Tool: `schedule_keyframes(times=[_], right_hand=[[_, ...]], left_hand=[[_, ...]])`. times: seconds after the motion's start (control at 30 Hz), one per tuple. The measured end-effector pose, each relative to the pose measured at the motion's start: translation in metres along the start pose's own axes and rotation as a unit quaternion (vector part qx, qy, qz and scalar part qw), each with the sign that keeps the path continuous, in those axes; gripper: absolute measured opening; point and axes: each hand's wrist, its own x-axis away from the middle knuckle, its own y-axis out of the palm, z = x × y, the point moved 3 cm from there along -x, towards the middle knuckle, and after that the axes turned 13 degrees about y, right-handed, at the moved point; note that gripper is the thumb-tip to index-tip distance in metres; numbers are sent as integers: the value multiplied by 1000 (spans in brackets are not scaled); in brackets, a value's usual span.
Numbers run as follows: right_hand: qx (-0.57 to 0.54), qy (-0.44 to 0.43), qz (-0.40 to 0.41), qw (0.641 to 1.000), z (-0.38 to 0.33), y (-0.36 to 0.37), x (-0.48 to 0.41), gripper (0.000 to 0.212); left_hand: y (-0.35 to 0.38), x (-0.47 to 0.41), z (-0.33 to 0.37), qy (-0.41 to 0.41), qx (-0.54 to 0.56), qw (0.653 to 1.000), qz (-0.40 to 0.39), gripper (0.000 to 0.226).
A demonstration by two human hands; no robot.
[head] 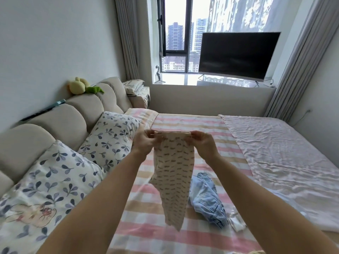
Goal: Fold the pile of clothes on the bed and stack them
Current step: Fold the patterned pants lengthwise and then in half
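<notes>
The left hand (145,143) and right hand (204,142) each pinch a waistband corner of the pants (174,167), holding them up just left of the jeans (206,197) so the legs hang straight, probably to align them for folding

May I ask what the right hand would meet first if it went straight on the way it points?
Likely the left hand, across the waistband of the patterned trousers that the right hand pinches; depth unclear.
</notes>
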Motion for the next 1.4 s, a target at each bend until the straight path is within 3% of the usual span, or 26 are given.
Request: schedule_keyframes(times=[0.13,0.23,0.33,0.5,0.57,0.8,0.97,1.1,1.23,1.4], right_hand=[[-57,-49,-5,997,-30,3,-5,19],[-67,-50,-28,996,-25,4,1,16],[-41,-2,-62,997,16,10,12,14],[41,103,-80,991,137,32,32,16],[76,141,-91,983,191,41,44,8],[135,278,-120,943,354,58,107,17],[98,335,-173,921,428,49,175,2],[116,366,-235,893,476,37,241,19],[264,333,-234,874,522,27,292,32],[308,314,-232,868,562,24,311,47]], left_hand=[[-11,-16,23,79,3,997,13,19],[-19,-6,22,83,23,996,2,21],[-22,26,-9,41,22,999,-26,23],[-16,95,-109,-98,-1,993,-61,11],[-12,126,-157,-157,-26,985,-67,6],[6,254,-296,-296,-65,951,-56,5],[15,348,-342,-339,-39,937,-76,13],[22,425,-357,-380,-16,917,-118,19],[36,487,-372,-379,-92,907,-158,36],[51,533,-396,-368,-150,902,-170,40]])
